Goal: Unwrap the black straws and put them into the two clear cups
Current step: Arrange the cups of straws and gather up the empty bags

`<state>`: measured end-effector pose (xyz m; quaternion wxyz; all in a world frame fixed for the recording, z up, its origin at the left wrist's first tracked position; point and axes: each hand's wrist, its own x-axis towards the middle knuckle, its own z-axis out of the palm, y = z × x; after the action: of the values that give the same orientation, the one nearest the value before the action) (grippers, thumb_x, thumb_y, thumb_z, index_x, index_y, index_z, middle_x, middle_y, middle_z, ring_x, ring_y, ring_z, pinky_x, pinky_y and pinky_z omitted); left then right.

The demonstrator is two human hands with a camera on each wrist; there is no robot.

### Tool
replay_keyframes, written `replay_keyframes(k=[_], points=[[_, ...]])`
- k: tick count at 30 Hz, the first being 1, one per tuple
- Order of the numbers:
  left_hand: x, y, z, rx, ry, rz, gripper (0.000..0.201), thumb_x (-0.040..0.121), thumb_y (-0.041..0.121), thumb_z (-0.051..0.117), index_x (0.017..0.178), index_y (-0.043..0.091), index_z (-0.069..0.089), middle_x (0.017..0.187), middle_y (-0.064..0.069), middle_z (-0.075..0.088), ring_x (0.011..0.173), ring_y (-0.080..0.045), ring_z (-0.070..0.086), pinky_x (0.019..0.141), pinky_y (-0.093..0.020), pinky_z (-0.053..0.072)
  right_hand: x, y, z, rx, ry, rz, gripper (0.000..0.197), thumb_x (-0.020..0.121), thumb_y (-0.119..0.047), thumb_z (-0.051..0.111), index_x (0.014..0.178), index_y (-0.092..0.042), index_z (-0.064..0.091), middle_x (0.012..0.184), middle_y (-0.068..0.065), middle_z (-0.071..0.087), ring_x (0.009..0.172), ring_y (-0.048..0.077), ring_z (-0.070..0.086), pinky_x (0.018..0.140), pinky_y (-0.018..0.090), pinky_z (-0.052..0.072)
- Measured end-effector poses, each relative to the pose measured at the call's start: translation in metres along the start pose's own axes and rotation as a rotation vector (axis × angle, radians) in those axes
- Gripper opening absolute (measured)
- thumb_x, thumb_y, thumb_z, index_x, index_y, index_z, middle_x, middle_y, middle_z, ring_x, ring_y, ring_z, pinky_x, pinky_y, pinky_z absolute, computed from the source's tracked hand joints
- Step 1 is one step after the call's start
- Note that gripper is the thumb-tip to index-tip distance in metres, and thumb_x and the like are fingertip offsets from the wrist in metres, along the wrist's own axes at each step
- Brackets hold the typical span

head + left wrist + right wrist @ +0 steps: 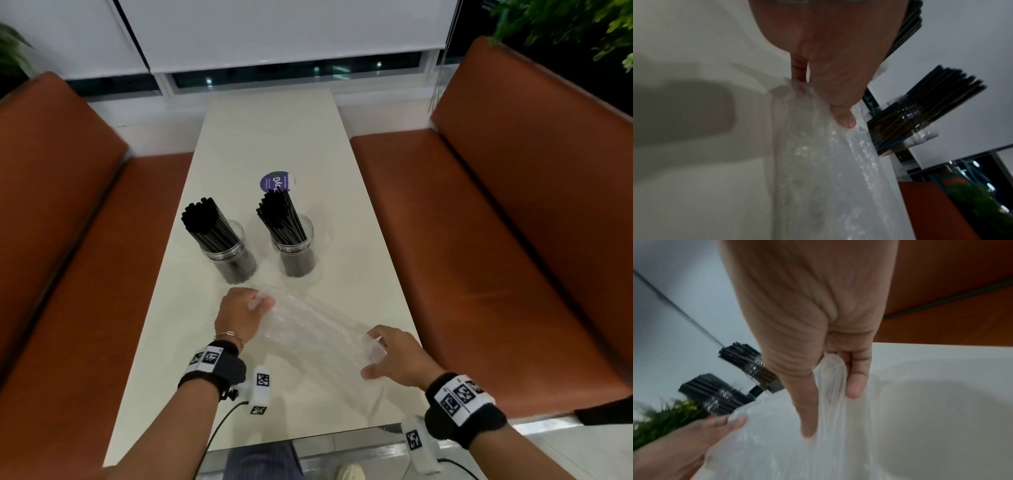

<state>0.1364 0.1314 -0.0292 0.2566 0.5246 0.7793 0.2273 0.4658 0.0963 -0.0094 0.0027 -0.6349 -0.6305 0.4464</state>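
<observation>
A person seated at a pale table [260,137] stretches a clear plastic wrapper [318,325] between both hands, low over the near end of the tabletop. The left hand [239,313] pinches the far end of the wrapper, thumb and fingers closed on the film; the left wrist view shows the thumb [844,120] pressed against the plastic. The right hand [399,356] grips the near end, the film bunched between its thumb and curled fingers [856,382]. Just beyond the wrapper stand two clear cups side by side, a left cup [233,257] and a right cup [296,253], each packed with black straws [209,222] that lean leftward above the rims. A round purple sticker [277,181] lies on the table behind the right cup. Brown benches [496,222] flank the table on both sides.
</observation>
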Motion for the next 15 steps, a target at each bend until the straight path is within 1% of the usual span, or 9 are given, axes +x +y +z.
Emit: replay_keyframes(k=[1,2,4,6,7,9,11,13,15], points=[[0.001,-0.001,0.005,0.014,-0.015,-0.026,0.029,0.093,0.043,0.074,0.077,0.021,0.066,0.093,-0.005,0.063,0.097,-0.035,0.065,0.078,-0.036,0.045,0.002,0.001,0.006,0.014,0.051,0.014,0.069,0.071,-0.029,0.098,0.128,-0.029,0.06,0.112,-0.007,0.059,0.103,0.014,0.062,0.08,0.023,0.048],[0.001,-0.001,0.01,0.014,-0.028,-0.052,0.027,0.094,0.047,0.072,0.093,0.02,0.068,0.104,-0.005,0.068,0.104,-0.035,0.065,0.084,-0.038,0.049,0.003,0.001,0.011,0.003,0.098,0.012,0.072,0.071,-0.029,0.098,0.131,-0.029,0.057,0.114,-0.006,0.058,0.104,0.015,0.062,0.082,0.023,0.048],[0.0,-0.003,0.018,-0.009,-0.042,-0.119,0.042,0.093,0.048,0.073,0.118,0.016,0.063,0.118,-0.006,0.072,0.109,-0.034,0.067,0.093,-0.042,0.052,0.004,0.002,0.02,-0.116,0.185,-0.002,0.08,0.07,-0.034,0.097,0.137,-0.029,0.054,0.123,-0.003,0.056,0.114,0.016,0.059,0.091,0.024,0.05],[-0.003,-0.003,0.023,-0.083,-0.02,-0.154,0.048,0.09,0.045,0.078,0.124,0.017,0.059,0.125,-0.009,0.071,0.115,-0.035,0.067,0.098,-0.042,0.052,0.001,0.001,0.024,-0.329,0.262,-0.028,0.09,0.07,-0.047,0.094,0.146,-0.03,0.048,0.133,-0.002,0.051,0.124,0.017,0.051,0.104,0.026,0.047],[-0.005,-0.002,0.023,-0.135,-0.018,-0.154,0.047,0.089,0.042,0.08,0.124,0.018,0.058,0.125,-0.01,0.07,0.116,-0.035,0.066,0.097,-0.04,0.051,0.001,-0.002,0.023,-0.422,0.288,-0.052,0.096,0.07,-0.053,0.092,0.15,-0.03,0.043,0.139,-0.001,0.047,0.128,0.018,0.048,0.11,0.028,0.043],[-0.01,0.004,0.017,-0.237,-0.03,-0.116,0.043,0.088,0.036,0.084,0.121,0.021,0.061,0.116,-0.007,0.067,0.11,-0.031,0.064,0.088,-0.034,0.048,0.002,-0.009,0.02,-0.438,0.298,-0.127,0.111,0.068,-0.062,0.089,0.158,-0.03,0.033,0.155,-0.001,0.038,0.14,0.021,0.041,0.12,0.032,0.035],[-0.017,0.012,0.009,-0.291,-0.055,-0.03,0.038,0.086,0.033,0.087,0.116,0.026,0.065,0.099,0.001,0.065,0.094,-0.022,0.062,0.077,-0.027,0.046,0.006,-0.021,0.015,-0.28,0.232,-0.185,0.126,0.065,-0.07,0.087,0.164,-0.027,0.023,0.164,-0.002,0.034,0.148,0.022,0.035,0.126,0.036,0.03],[-0.028,0.023,-0.001,-0.314,-0.091,0.078,0.037,0.083,0.033,0.089,0.114,0.031,0.068,0.077,0.012,0.06,0.074,-0.01,0.056,0.071,-0.024,0.044,0.011,-0.033,0.009,-0.153,0.136,-0.195,0.139,0.059,-0.073,0.088,0.167,-0.025,0.015,0.166,-0.004,0.035,0.151,0.022,0.035,0.126,0.038,0.03],[-0.037,0.032,-0.01,-0.425,-0.164,0.144,0.043,0.082,0.029,0.091,0.12,0.034,0.07,0.062,0.015,0.051,0.062,-0.008,0.047,0.068,-0.024,0.045,0.015,-0.042,0.003,-0.049,0.015,-0.171,0.141,0.056,-0.067,0.094,0.166,-0.029,0.016,0.16,-0.007,0.045,0.145,0.019,0.044,0.121,0.037,0.038]])
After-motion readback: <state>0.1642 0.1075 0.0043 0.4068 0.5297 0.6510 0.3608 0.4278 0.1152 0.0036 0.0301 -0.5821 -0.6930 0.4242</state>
